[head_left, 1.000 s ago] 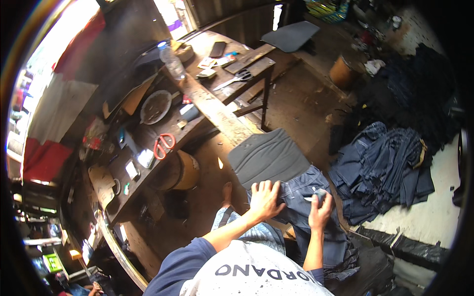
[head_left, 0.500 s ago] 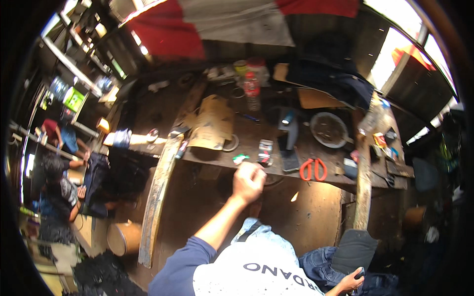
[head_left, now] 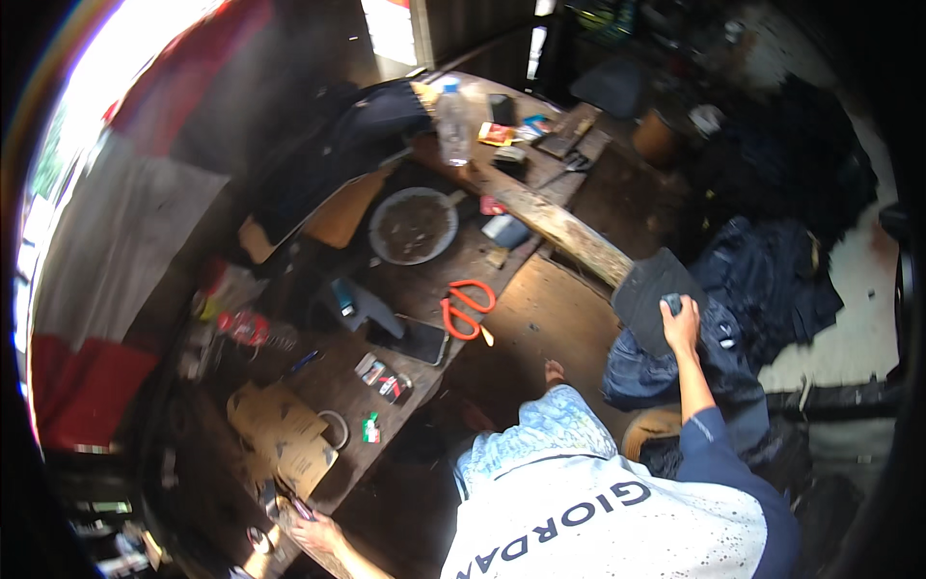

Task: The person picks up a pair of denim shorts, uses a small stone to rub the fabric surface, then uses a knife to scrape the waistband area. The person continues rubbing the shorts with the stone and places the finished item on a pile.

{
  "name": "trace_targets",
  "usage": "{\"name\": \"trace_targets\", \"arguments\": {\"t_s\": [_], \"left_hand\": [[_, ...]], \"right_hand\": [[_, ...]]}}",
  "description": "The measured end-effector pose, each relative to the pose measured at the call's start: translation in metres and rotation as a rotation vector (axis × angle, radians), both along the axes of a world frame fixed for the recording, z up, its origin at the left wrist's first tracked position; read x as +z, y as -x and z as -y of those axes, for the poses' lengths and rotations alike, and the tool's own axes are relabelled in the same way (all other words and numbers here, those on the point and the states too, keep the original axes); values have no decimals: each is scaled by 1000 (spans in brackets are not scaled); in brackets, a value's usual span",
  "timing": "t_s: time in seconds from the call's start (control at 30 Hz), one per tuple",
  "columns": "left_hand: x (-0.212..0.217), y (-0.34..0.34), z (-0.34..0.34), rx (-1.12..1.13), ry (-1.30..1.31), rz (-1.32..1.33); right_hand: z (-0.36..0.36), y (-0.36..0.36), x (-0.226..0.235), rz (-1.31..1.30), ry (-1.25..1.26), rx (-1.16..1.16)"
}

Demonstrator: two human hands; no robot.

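My right hand [head_left: 682, 325] is closed around a small dark grey block [head_left: 672, 304]. It rests over a flat dark grey pad [head_left: 648, 299], beside bunched blue denim [head_left: 641, 367]. At the bench's near left end, my left hand [head_left: 318, 533] reaches with its fingers stretched out over a wooden plank [head_left: 313, 562]. Close to those fingertips lies a slim pinkish-dark object [head_left: 301, 508] whose kind I cannot make out. Cut brown cardboard [head_left: 280, 434] and a tape roll [head_left: 334, 428] lie just beyond that hand.
Orange-handled scissors [head_left: 468, 309], a phone [head_left: 421, 342], a small box [head_left: 383, 377] and a round grey-rimmed dish [head_left: 413, 227] sit on the bench. A clear bottle [head_left: 452, 125] stands farther back. Another plank [head_left: 559, 222] juts toward the pad. Dark cloth [head_left: 791, 280] lies to the right.
The view has swung to the right. My left hand has moved from beside the small box to the left plank. My right hand still holds the small block, now over the pad.
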State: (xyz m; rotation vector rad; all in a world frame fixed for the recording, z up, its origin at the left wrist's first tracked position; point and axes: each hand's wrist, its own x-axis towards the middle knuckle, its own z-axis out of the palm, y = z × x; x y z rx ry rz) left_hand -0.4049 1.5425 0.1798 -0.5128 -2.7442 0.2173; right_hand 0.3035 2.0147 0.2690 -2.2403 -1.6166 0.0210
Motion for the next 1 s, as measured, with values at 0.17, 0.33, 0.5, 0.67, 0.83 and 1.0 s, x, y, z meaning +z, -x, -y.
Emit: {"name": "trace_targets", "arguments": {"t_s": [0.17, 0.33, 0.5, 0.67, 0.83, 1.0], "left_hand": [[-36, 44, 42, -75, -186, 25], [-25, 29, 28, 1, -402, -209], [31, -43, -45, 167, -668, -159], [83, -103, -128, 270, -934, -122], [108, -142, -192, 323, -1117, -48], [129, -162, -224, 346, -1268, -14]], "right_hand": [[-16, 9, 20, -61, -76, -13], [-60, 121, 14, -275, -222, 475], [-121, 274, -43, -172, 67, 869], [-143, 322, -53, -89, -3, 1110], [-216, 289, -19, -538, -279, 1110], [-344, 237, -28, -418, 47, 607]]}}
